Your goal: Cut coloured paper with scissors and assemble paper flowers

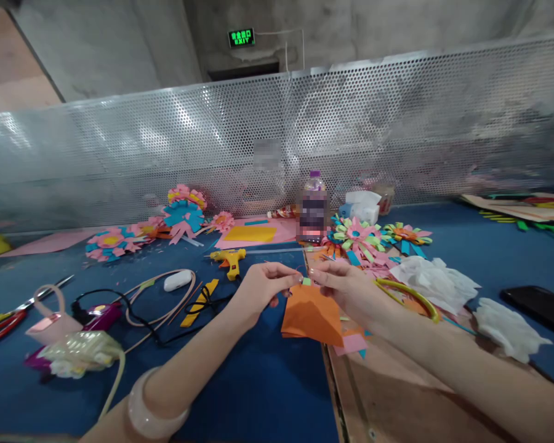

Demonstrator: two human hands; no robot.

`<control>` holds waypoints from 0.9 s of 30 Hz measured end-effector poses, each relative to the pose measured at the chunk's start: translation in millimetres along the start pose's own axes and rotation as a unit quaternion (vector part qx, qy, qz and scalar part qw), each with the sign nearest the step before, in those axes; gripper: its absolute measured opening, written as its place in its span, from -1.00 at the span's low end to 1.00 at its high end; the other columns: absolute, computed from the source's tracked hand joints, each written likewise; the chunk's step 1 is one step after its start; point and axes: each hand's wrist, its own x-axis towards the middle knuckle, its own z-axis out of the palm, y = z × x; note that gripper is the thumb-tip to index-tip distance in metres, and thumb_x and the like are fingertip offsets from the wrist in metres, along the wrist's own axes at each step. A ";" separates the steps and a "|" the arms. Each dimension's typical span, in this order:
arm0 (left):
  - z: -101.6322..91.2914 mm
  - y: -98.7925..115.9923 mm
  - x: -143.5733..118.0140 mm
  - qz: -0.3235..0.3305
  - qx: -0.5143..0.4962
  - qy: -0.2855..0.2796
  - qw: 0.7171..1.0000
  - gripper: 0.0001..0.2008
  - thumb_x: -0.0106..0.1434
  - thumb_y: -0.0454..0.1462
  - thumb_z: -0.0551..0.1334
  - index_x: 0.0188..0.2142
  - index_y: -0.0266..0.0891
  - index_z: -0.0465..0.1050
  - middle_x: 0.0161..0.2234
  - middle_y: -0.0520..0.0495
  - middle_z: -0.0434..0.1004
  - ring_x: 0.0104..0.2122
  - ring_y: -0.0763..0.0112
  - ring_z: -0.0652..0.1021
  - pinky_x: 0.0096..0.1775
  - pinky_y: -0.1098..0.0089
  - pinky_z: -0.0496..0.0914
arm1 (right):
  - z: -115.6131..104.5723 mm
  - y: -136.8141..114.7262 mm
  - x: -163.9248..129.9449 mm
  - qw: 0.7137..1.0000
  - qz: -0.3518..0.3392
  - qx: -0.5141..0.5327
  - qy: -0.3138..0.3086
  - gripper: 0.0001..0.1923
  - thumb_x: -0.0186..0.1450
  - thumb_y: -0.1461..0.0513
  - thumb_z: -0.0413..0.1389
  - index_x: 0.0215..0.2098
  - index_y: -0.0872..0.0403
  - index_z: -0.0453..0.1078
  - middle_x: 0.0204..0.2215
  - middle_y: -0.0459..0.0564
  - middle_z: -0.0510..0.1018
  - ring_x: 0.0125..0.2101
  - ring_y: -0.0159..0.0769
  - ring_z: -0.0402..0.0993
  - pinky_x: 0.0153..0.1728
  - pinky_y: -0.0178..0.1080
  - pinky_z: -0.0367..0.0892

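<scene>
Between my fingertips, above the middle of the table, is a small piece of light green paper [306,282]. My left hand [264,284] pinches it from the left, thumb against forefinger. From the other side my right hand [346,288] is closed with its fingertips at the paper's right edge. Just below both hands lies a stack of orange paper squares [310,314]. A yellow glue gun [231,261] rests left of my left hand, and a yellow band-like loop [415,298] lies by my right wrist.
Paper flowers [184,215] lie at the back left, more paper flowers [360,237] at the back right. A purple-capped bottle [314,206] stands before the perforated metal screen [240,135]. Scissors [23,307], cables and a power strip [101,315] are left; crumpled tissues [436,283] and a phone [540,311] right.
</scene>
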 end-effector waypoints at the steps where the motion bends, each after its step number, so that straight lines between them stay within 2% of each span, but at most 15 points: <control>1: 2.5 -1.3 0.2 0.003 -0.021 0.018 1.000 -0.72 -0.04 -0.16 0.31 -0.37 -0.33 0.51 -0.55 -0.02 0.40 -0.64 0.62 0.31 -0.74 0.62 0.07 | 4.2 2.0 -1.0 0.999 0.009 0.039 0.010 -0.77 -0.05 0.11 0.29 -0.50 0.06 0.45 -0.53 -0.14 0.41 -0.55 -0.50 0.17 -0.50 -0.33 0.04; 5: 13.1 -3.3 -4.1 0.001 -0.094 0.065 0.993 -0.71 -0.06 -0.17 0.34 -0.39 -0.35 0.49 -0.51 -0.05 0.41 -0.58 0.58 0.34 -0.73 0.64 0.08 | 15.1 7.0 -2.8 0.991 0.014 0.129 0.024 -0.77 -0.07 0.11 0.30 -0.53 0.06 0.42 -0.56 -0.17 0.39 -0.55 -0.50 0.20 -0.49 -0.32 0.03; 9: 20.0 -2.4 -10.0 -0.005 -0.120 0.088 0.989 -0.71 -0.07 -0.16 0.35 -0.41 -0.35 0.47 -0.54 -0.02 0.38 -0.58 0.57 0.33 -0.72 0.65 0.10 | 21.6 9.2 -4.6 0.986 0.014 0.165 0.022 -0.77 -0.02 0.11 0.28 -0.47 0.06 0.42 -0.52 -0.13 0.41 -0.51 -0.43 0.26 -0.47 -0.30 0.07; 16: 20.0 -4.2 -10.7 0.003 -0.127 0.095 0.987 -0.71 -0.05 -0.16 0.35 -0.39 -0.34 0.47 -0.55 -0.01 0.38 -0.58 0.60 0.32 -0.72 0.66 0.12 | 29.7 10.4 -7.3 0.980 0.011 0.188 0.065 -0.78 -0.04 0.15 0.29 -0.47 0.07 0.44 -0.49 -0.10 0.41 -0.50 -0.43 0.22 -0.49 -0.31 0.06; 27: 22.5 -3.4 -12.6 0.005 -0.124 0.094 0.988 -0.70 -0.07 -0.14 0.35 -0.40 -0.31 0.43 -0.52 -0.01 0.41 -0.56 0.57 0.36 -0.73 0.65 0.13 | 29.8 16.6 -5.7 0.979 -0.006 0.188 0.075 -0.81 -0.05 0.15 0.30 -0.50 0.06 0.47 -0.48 -0.12 0.39 -0.48 -0.46 0.20 -0.48 -0.33 0.04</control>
